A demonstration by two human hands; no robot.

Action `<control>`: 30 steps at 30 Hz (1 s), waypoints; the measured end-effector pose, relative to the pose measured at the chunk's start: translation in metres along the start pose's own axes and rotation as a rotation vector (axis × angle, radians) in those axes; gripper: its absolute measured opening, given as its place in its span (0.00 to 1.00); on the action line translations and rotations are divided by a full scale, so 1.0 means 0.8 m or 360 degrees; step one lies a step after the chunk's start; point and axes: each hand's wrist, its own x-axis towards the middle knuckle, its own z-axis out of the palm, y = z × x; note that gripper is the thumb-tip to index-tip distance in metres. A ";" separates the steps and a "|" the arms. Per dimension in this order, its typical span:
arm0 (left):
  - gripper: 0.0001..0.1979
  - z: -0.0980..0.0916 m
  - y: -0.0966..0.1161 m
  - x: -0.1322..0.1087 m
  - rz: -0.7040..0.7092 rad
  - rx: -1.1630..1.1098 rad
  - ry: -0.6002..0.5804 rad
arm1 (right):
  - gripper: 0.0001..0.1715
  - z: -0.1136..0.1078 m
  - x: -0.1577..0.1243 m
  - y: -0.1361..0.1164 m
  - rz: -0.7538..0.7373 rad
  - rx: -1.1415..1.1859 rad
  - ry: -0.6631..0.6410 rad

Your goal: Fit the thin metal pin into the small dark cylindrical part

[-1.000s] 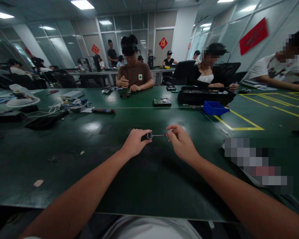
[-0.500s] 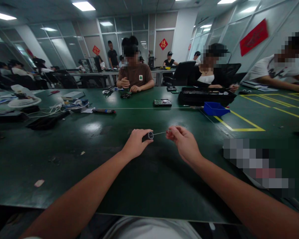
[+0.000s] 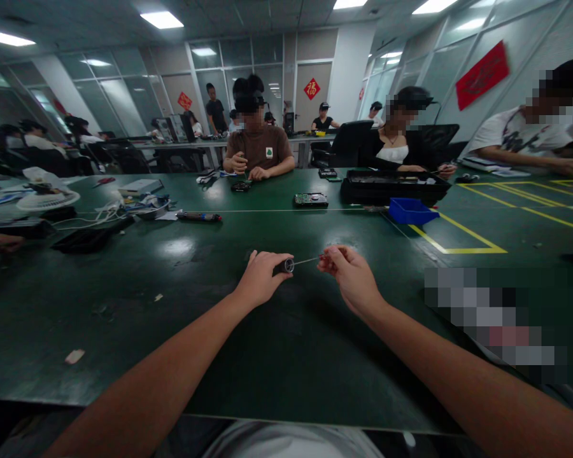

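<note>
My left hand (image 3: 260, 277) is closed round a short black cylindrical handle (image 3: 285, 266) with a metal collar at its end, held just above the green table (image 3: 286, 343). A thin metal shaft (image 3: 306, 261) runs from that collar to my right hand (image 3: 351, 277). The fingertips of my right hand pinch the far end of the shaft, where a small reddish part shows. Both forearms reach in from the bottom edge. The rest of the handle is hidden inside my left fist.
Across the table lie a hard drive (image 3: 311, 200), a blue bin (image 3: 411, 210), a black tray (image 3: 394, 186) and a screwdriver (image 3: 199, 217). Cables and a white fan (image 3: 48, 198) sit at the far left. Several people work opposite and at the right. Yellow tape lines (image 3: 458, 249) mark the table.
The camera tipped slightly, so the hands sit a little lower in view. My right fingers have shifted their pinch on the shaft's end; the left hand keeps its hold.
</note>
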 end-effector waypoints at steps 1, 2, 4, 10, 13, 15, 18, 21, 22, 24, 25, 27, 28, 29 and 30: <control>0.19 0.000 0.000 0.000 -0.0001 -0.0011 0.0002 | 0.19 0.000 0.000 0.000 -0.0022 -0.0027 0.0003; 0.19 0.000 0.000 0.000 0.0005 -0.0020 0.0007 | 0.19 0.001 -0.001 -0.001 -0.0042 -0.0050 0.0003; 0.19 0.001 0.000 0.000 0.0022 -0.0029 0.0012 | 0.19 0.001 -0.001 -0.001 -0.0078 -0.0093 -0.0007; 0.19 0.001 0.001 0.000 0.0032 -0.0062 0.0008 | 0.19 0.001 -0.007 -0.016 -0.0206 -0.0321 -0.0053; 0.19 0.001 0.001 -0.001 0.0052 -0.0064 0.0000 | 0.20 -0.001 -0.014 -0.028 -0.0257 -0.0762 -0.0097; 0.18 0.001 0.000 0.000 0.0070 -0.0061 -0.0007 | 0.17 -0.001 -0.017 -0.033 -0.0346 -0.0807 -0.0138; 0.18 0.000 -0.001 -0.001 0.0090 -0.0052 -0.0021 | 0.11 -0.001 -0.020 -0.034 -0.0491 -0.0862 -0.0213; 0.18 0.000 -0.002 -0.001 0.0094 -0.0044 -0.0035 | 0.14 -0.002 -0.020 -0.033 -0.0472 -0.1005 -0.0236; 0.18 0.000 -0.002 -0.002 0.0098 -0.0045 -0.0035 | 0.17 -0.002 -0.019 -0.032 -0.0454 -0.1046 -0.0223; 0.18 0.001 -0.002 -0.002 0.0111 -0.0053 -0.0034 | 0.18 -0.002 -0.018 -0.029 -0.0440 -0.1050 -0.0160; 0.18 0.001 -0.001 -0.001 0.0112 -0.0057 -0.0033 | 0.16 -0.002 -0.017 -0.027 -0.0446 -0.0998 -0.0122; 0.18 0.002 0.000 0.000 0.0085 -0.0049 -0.0024 | 0.10 0.000 -0.016 -0.021 -0.0431 -0.0797 -0.0064; 0.17 0.001 0.000 0.000 0.0057 -0.0039 -0.0014 | 0.10 0.000 -0.015 -0.019 -0.0407 -0.0696 -0.0056; 0.17 0.001 0.001 0.001 0.0028 -0.0033 0.0002 | 0.11 0.001 -0.014 -0.017 -0.0360 -0.0605 -0.0062; 0.17 0.000 0.002 0.001 0.0010 -0.0032 0.0024 | 0.11 0.002 -0.013 -0.015 -0.0316 -0.0531 -0.0065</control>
